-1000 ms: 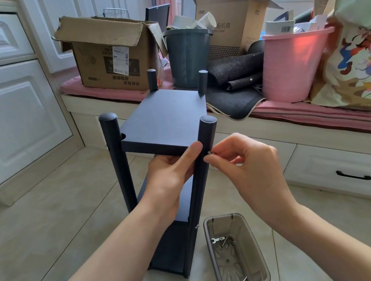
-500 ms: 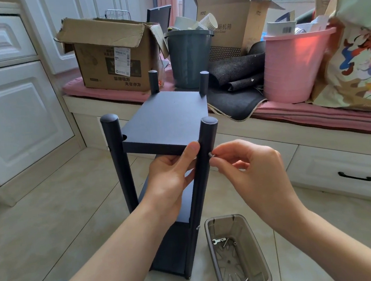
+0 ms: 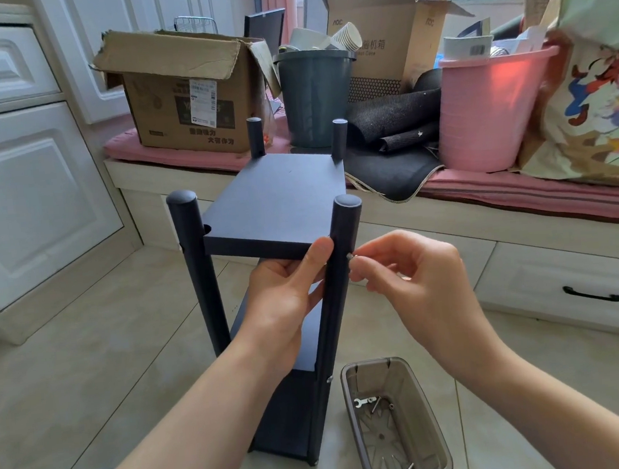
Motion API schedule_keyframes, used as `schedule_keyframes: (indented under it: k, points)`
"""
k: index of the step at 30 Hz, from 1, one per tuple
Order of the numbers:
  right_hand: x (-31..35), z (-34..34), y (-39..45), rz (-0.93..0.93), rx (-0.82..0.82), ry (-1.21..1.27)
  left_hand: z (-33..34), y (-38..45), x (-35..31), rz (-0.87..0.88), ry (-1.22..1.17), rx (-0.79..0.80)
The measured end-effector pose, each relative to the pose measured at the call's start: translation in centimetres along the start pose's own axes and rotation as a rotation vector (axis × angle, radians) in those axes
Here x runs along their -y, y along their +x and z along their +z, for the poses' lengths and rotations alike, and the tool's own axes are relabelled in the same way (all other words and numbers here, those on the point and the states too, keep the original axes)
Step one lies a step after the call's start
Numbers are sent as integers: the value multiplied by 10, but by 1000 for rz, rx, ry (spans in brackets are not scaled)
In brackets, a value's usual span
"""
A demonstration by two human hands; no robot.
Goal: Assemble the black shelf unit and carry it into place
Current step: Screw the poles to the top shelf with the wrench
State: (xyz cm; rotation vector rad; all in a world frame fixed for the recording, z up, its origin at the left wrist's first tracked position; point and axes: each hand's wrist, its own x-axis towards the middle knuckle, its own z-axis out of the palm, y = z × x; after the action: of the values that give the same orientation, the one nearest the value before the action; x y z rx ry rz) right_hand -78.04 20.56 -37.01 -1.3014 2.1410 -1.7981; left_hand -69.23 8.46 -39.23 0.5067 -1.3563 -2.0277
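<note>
Two hands at near right post (image 3: pixel 344 268) of black shelf unit (image 3: pixel 279 207). Left hand (image 3: pixel 287 296) curled round post just under top board, thumb on board's front edge. Right hand (image 3: pixel 413 281) pinching one small silver screw (image 3: pixel 350 256) against post's right side. Unit upright on tiled floor (image 3: pixel 87 366): four posts, three boards visible. One translucent tray (image 3: pixel 424 448) just right of base, holding one small wrench (image 3: pixel 361 402) and several loose screws. Behind, on bench: two buckets, three cardboard boxes.

The black shelf unit (image 3: pixel 276 214) stands upright on the tiled floor (image 3: pixel 87 366), four round posts rising past its flat top board, a small silver screw (image 3: pixel 350 256) at its near right post (image 3: pixel 339 288).
</note>
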Motion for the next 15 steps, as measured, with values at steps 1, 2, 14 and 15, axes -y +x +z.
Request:
schedule_keyframes:
  k: [1, 2, 14, 15]
  points:
    - [0, -1, 1, 2, -5, 4, 0, 0, 0, 1, 1, 3]
    - [0, -1, 1, 6, -13, 5, 0, 0, 0, 1, 3, 6]
    - [-1, 0, 3, 39, -10, 57, -2, 1, 2, 5, 17, -1]
    - [-1, 1, 3, 45, -8, 61, -2, 1, 2, 5, 14, -1]
